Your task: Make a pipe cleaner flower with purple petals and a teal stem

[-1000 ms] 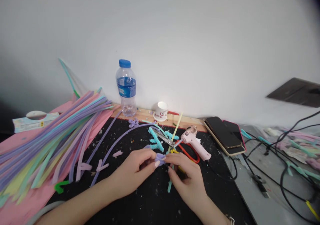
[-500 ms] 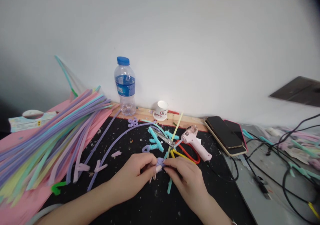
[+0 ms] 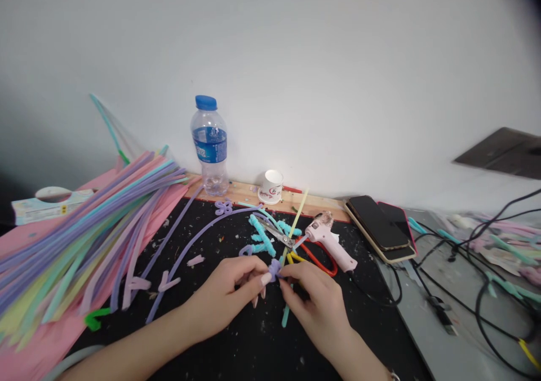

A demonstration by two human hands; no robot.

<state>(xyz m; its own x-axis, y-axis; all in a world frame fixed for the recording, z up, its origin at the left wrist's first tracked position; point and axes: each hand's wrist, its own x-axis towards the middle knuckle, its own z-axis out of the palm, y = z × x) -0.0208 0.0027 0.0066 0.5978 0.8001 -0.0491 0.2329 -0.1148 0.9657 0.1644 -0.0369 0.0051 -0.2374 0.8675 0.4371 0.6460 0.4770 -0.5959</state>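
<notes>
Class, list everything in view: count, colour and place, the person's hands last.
Fuzzy stems: many, pastel, heaped left
Sheet: one, pink, under stems
Packet: one, pale, far left
Bottle: one, clear, blue-capped, back
Cup: one, white, right of bottle
Wood strip: one, tan, back
Wall: one, pale, behind
Wall plate: one, dark, right
Phones: apparently two, dark, right
Cables: several, black, right
Scraps: many, mixed, far right
Mat: one, black, lower centre
Scissors: one pair, red and yellow handles, mid-mat
Glue gun: one, pink, right of scissors
Turquoise pieces: several, turquoise, beside scissors
Flower shape: one, purple, below bottle
Bent piece: one, green, lower left
Held piece: one, purple, above mat
Left hand: one, bare, pinching held piece
Right hand: one, bare, touching it too
</notes>
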